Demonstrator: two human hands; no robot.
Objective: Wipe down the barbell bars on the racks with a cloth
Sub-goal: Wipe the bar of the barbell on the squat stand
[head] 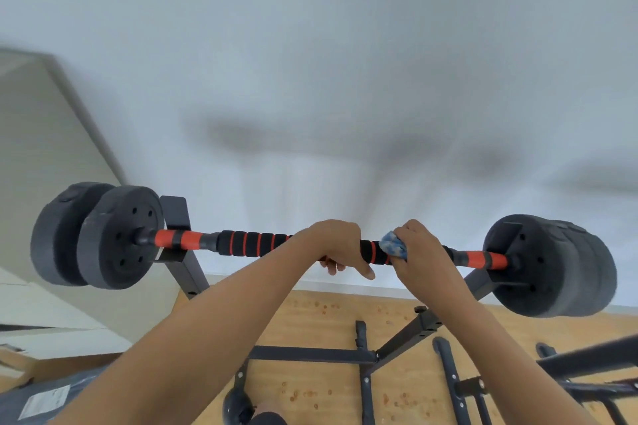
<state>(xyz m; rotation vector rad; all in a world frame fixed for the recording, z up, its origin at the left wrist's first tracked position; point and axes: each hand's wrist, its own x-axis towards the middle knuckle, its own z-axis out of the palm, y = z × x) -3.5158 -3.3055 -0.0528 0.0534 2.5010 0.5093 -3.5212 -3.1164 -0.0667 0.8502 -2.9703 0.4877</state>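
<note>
Foam on the black-and-orange ribbed barbell bar [255,243], resting across the black steel rack [177,214], looks soft and grippy. My left hand [333,245] curls round its middle to steady it; my right hand [419,252] clutches a crumpled blue cloth [393,246] against it.

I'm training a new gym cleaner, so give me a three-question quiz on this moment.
1. Fill in: seen from the head camera, the left hand grips the barbell bar to the ___ of the blue cloth.
2. Which hand holds the cloth against the bar? A) left hand B) right hand C) neither
3. True or false: both ends of the bar carry weight plates.
Key: 1 left; 2 B; 3 true.
</note>
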